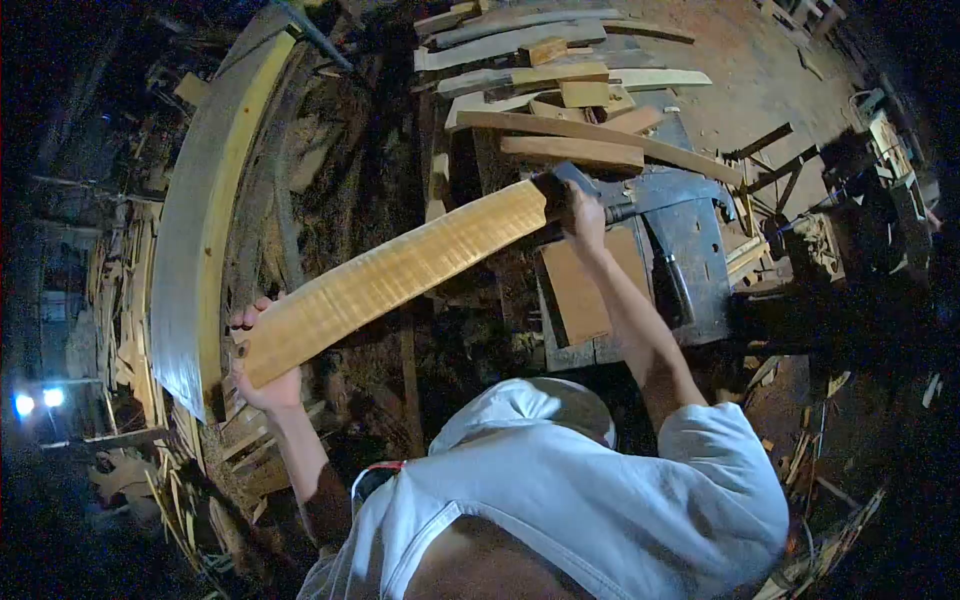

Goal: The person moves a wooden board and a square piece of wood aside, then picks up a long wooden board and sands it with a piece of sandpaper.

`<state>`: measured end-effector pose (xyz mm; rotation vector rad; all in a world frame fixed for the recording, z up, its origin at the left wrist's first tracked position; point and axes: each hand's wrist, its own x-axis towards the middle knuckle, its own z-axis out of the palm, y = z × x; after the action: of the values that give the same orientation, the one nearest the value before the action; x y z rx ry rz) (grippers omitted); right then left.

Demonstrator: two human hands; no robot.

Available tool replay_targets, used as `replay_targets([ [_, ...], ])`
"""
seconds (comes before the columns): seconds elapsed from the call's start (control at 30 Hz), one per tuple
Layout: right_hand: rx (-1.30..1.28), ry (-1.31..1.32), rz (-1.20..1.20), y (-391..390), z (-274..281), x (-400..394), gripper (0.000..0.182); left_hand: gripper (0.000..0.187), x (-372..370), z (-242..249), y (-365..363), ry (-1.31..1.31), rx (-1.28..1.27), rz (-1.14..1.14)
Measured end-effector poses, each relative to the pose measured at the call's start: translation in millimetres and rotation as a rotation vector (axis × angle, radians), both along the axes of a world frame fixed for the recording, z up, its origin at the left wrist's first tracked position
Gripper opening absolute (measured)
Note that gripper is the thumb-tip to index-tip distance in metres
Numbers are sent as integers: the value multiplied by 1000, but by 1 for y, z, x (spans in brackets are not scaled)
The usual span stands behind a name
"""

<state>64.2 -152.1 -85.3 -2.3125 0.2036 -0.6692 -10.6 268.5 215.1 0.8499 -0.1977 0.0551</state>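
A long, slightly curved board (pixel 395 280) with a striped golden grain lies slantwise in front of my body. My left hand (pixel 268 375) holds its lower left end, with the fingers wrapped round the edge. At the upper right end, my right hand (pixel 584 215) is closed round a dark part joined to the board; the exact grip is partly hidden. Below my right hand, a flat brown panel (pixel 590 285) rests on the metal-topped bench (pixel 703 255). Beside the panel lies a tool with a shiny handle (pixel 680 287).
Several wooden pieces (pixel 560 85) are stacked beyond the bench. A large plank with a yellow edge (pixel 220 230) stands at the left. Scrap wood (pixel 130 330) lies at far left, and a clamp-like metal bar (pixel 690 193) crosses the bench top.
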Motion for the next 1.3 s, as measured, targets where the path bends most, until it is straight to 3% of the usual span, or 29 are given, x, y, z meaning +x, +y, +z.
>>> replay_targets([
  [0.07, -137, -112, -14, 18, 12, -25, 62, 40, 2, 1, -1, 17, -49, 23],
  [0.17, -63, 12, 18, 17, 40, -39, 63, 39, 0, 1, 1, 62, -88, 7],
  [0.23, -137, -64, -16, -5, 16, -17, 46, 39, 0, 1, 2, 43, -85, -36],
  [0.3, -136, 269, -122, -9, 23, -6, 45, 39, 2, 3, 2, 98, -37, 60],
  [0.4, -172, 103, -97, -3, -3, -16, 46, 38, 3, 4, -2, -9, -23, -2],
  [0.43, -179, -109, -12, 16, 51, -39, 44, 38, 4, 5, -2, -10, -27, 5],
  [0.53, -162, 51, -9, 26, 39, -51, 49, 38, 2, 5, 0, 73, -50, 55],
  [0.6, -109, 237, -71, 11, 37, -37, 48, 38, 6, 3, 0, 8, -91, -31],
  [0.7, -177, 104, -95, 2, 39, -27, 34, 38, 3, 5, 0, 16, -37, -8],
  [0.77, -158, 289, -139, 15, 32, -34, 38, 37, 5, -1, 6, -9, -61, -33],
  [0.8, -222, -138, -77, 25, 15, -42, 45, 37, 7, -4, 8, -20, -79, -48],
  [0.83, -173, 165, -29, 42, 51, -60, 50, 37, 7, -4, 7, -18, -86, -44],
  [0.9, -132, 211, 6, 60, 91, -75, 49, 37, 6, -2, 5, 34, -118, -23],
  [0.93, -130, 224, 0, 55, 78, -72, 49, 37, 6, -4, 5, 47, -116, -30],
  [1.03, -165, -10, -35, 23, 51, -46, 44, 38, 8, -4, 7, 17, -125, -63],
  [1.1, -121, 118, -65, 22, 51, -36, 41, 37, 6, -6, 10, 38, -69, 17],
  [1.3, -151, -3, -10, 71, 80, -76, 54, 36, 6, -7, 8, 17, -143, -29],
])
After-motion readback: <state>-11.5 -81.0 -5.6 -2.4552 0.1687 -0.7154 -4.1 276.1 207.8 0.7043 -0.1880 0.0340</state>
